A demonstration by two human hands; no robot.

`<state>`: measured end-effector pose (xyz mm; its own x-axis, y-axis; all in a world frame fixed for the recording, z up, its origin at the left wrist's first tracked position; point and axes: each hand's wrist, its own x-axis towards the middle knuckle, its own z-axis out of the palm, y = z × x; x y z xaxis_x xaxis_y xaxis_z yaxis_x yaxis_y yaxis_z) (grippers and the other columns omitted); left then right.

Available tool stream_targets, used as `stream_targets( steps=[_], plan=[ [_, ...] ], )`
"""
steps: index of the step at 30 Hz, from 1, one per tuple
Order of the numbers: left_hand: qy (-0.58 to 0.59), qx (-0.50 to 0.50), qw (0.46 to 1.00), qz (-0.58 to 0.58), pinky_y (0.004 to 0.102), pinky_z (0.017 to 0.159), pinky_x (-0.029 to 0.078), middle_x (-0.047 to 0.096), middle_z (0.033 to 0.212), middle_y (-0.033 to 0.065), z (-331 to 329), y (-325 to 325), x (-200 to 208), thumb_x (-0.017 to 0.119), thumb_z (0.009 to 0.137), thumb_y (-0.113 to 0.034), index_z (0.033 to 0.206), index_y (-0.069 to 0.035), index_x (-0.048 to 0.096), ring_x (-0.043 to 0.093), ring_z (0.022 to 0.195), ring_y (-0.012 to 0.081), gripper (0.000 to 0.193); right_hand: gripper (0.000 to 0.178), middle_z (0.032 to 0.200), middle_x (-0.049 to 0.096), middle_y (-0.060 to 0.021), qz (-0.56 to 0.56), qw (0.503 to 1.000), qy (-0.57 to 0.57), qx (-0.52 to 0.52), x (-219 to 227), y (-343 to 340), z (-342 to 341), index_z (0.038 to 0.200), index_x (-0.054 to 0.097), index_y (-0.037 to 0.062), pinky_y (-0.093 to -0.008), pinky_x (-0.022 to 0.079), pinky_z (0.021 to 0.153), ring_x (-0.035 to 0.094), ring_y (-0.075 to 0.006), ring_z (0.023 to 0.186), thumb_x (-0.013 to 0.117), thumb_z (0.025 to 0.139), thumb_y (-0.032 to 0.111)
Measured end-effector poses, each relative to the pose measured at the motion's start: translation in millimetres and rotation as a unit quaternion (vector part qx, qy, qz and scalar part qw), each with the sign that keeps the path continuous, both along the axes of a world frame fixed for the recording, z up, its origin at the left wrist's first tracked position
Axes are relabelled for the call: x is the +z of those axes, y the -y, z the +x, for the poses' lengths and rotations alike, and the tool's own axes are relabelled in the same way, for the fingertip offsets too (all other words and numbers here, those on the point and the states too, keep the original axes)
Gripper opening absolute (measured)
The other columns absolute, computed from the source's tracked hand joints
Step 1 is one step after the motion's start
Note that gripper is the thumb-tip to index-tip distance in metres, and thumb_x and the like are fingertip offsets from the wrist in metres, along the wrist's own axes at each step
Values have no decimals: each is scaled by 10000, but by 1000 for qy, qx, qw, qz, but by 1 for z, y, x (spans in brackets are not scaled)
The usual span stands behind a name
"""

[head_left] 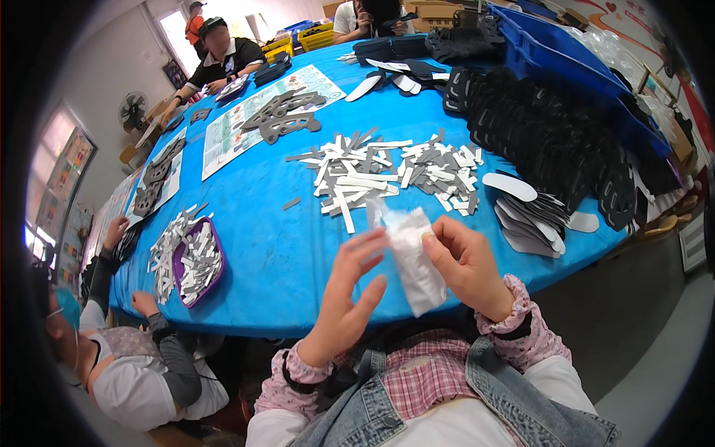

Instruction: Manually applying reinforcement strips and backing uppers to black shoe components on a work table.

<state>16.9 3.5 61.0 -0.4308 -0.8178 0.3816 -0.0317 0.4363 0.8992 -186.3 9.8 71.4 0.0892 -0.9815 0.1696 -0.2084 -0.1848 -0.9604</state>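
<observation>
My right hand [474,264] is closed on a white tissue packet [415,257], thumb in front, just above the table's near edge. The packet is soft and crumpled, with a translucent plastic flap standing up at its top left. Left of it, my left hand [348,279] has its fingers apart and a little blurred; nothing shows in its grasp. Beyond both hands lies a loose pile of white and grey strips [354,175], and a second pile of strips [445,170] adjoins it on the right.
Right of my hands are stacked white-and-grey insole-shaped pieces [532,216], rows of black pieces [536,141] and a blue crate [566,59]. A purple tray [199,261] of strips stands left. Grey cut-out pieces [287,115] lie on printed sheets [223,145]. Co-workers sit left and far.
</observation>
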Motion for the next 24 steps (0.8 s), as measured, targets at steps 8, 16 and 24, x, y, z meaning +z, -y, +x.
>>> stream_targets(
  steps=[8,16,24],
  plan=[
    [-235,-148,853,442,348,1010,368,458,1336,107,5,6,-6,612,913,-181,1407,-36,288,457,1217,172,608,197,838,499,58,23,960,230,156,5,-8,-8,953,536,36,-180,356,654,403,-1,757,464,993,215],
    [32,-7,987,155,295,860,477,604,1147,98,11,7,21,658,866,-106,1332,-16,388,604,1012,182,546,246,1097,572,-66,-265,964,-1,-16,23,2,-1,1035,568,49,-258,422,717,526,-141,858,657,841,171],
    [-75,-23,988,129,308,881,457,539,1171,104,4,5,17,650,858,-65,1362,-47,343,574,1028,173,591,220,908,584,-73,-150,983,-57,91,16,-3,-4,989,619,46,-284,459,766,585,-185,851,695,784,19]
  ],
)
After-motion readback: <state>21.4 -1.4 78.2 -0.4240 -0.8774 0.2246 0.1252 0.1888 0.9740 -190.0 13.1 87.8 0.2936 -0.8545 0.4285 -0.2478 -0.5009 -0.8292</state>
